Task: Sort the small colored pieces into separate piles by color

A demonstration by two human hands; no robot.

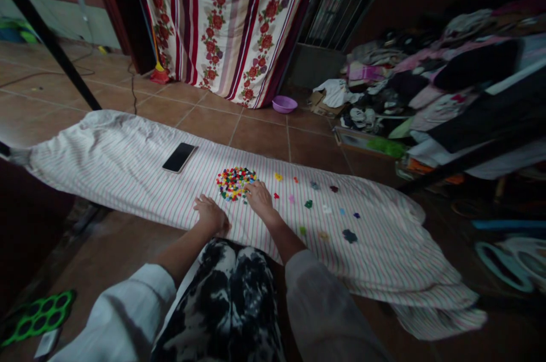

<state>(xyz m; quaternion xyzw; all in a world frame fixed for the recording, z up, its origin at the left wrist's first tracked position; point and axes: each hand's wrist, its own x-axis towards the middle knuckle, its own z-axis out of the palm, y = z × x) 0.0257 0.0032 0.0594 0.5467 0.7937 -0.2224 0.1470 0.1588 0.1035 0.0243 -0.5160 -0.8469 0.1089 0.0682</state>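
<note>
A mixed pile of tiny coloured pieces (235, 182), like small beads or bricks, lies on the striped cloth (128, 163). My right hand (260, 197) is at the pile's right edge, its fingers curled down and drawn together among the pieces. Whatever is between those fingertips is too small to make out. Left of and nearer than the pile, my left hand (210, 215) rests on the cloth with its fingers apart and nothing in them. To the right are small single-colour groups, among them yellow (278, 177), green (308, 204), pink (292, 198) and dark grey pieces (350, 235).
A black-screened phone (180, 157) lies on the cloth left of the pile. Beyond are a floral curtain (230, 26), a purple basin (284, 104) and a red broom (160, 74). Heaped clothes (384, 77) fill the right. A green holed object (42, 316) is at lower left.
</note>
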